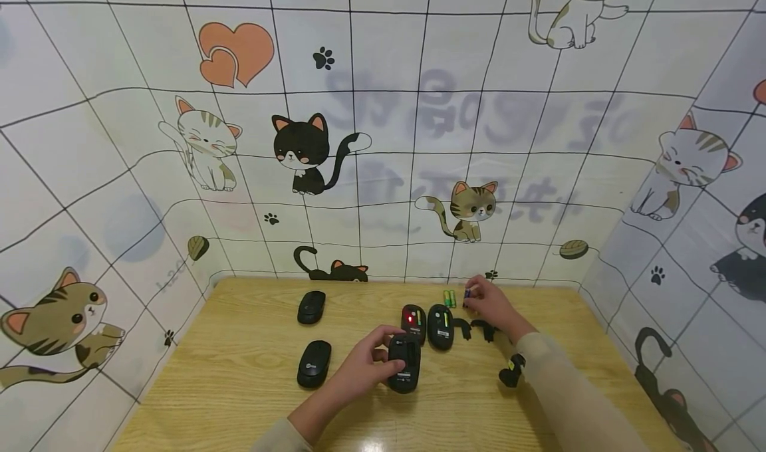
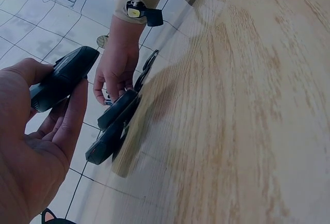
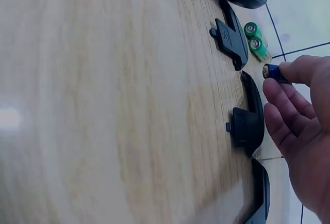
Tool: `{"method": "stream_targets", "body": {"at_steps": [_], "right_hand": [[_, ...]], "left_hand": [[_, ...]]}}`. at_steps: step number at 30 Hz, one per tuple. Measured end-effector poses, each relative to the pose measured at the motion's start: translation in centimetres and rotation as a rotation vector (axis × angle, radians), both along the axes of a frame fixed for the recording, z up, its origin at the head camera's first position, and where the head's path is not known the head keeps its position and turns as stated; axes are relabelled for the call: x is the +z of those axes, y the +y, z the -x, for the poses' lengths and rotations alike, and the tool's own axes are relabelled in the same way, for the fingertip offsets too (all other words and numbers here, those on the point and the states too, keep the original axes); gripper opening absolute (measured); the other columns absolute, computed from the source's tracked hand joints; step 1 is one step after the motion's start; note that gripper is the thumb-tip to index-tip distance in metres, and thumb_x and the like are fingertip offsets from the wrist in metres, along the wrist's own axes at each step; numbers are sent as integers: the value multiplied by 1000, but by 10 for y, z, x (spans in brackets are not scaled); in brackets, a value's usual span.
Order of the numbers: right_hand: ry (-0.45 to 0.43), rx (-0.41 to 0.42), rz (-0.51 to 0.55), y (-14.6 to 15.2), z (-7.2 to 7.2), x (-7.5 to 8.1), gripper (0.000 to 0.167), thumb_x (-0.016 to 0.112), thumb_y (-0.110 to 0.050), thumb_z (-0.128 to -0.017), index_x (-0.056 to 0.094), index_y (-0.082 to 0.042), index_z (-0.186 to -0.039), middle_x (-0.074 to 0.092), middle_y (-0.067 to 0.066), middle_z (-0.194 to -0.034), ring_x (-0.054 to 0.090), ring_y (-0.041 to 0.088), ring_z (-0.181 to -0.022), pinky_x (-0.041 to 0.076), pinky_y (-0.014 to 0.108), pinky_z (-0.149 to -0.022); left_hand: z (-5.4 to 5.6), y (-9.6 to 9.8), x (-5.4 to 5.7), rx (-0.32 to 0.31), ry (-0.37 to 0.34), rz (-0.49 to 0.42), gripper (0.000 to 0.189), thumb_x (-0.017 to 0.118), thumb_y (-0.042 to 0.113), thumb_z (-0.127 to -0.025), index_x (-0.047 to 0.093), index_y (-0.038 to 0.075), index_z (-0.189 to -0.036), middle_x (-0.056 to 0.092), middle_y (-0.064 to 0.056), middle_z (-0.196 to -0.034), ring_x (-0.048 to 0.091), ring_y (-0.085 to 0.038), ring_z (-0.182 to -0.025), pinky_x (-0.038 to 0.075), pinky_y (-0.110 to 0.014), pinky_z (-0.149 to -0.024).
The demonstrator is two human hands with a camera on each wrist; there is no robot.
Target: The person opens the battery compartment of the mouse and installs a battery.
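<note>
My left hand (image 1: 366,362) grips a black computer mouse (image 1: 407,372), held above the table with its underside and its uncovered battery slot facing up. Between thumb and fingertips, my right hand (image 1: 492,304) pinches a small blue battery (image 3: 273,73) near the table's back edge. Two green batteries (image 1: 449,298) stand side by side just left of that hand. Two more mice lie bottom up nearby, each with a battery showing: one mouse (image 1: 413,332) glows red underneath, the other mouse (image 1: 441,336) sits to its right. Black battery covers (image 3: 246,126) lie below the right hand.
On the left of the wooden table (image 1: 239,372), two black mice lie top up: one mouse (image 1: 312,307) farther back, another mouse (image 1: 314,365) nearer. A cat-printed cloth wall (image 1: 383,126) rises behind the table and along both sides.
</note>
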State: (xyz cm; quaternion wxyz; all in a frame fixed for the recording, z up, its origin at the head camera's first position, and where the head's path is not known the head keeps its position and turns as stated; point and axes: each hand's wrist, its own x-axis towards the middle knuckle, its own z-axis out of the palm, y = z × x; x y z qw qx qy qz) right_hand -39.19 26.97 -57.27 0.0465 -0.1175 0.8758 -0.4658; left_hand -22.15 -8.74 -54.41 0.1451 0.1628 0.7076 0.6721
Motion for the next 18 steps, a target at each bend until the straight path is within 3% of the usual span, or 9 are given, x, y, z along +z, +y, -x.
{"method": "stream_targets", "body": {"at_steps": [12, 18], "right_hand": [[109, -9, -1, -6, -18, 9, 29, 72, -5, -107, 60, -1, -133, 74, 12, -106, 72, 27, -94, 58, 34, -74], [112, -6, 41, -15, -31, 22, 25, 74, -3, -105, 63, -8, -127, 72, 12, -103, 72, 30, -92, 60, 35, -75]], "left_hand": [[0, 1, -1, -6, 22, 0, 52, 79, 10, -102, 62, 23, -150, 60, -12, -120, 75, -24, -99, 63, -30, -66], [0, 2, -1, -4, 20, 3, 52, 78, 9, -103, 61, 22, -150, 60, -12, -120, 75, -24, -100, 64, -30, -67]]}}
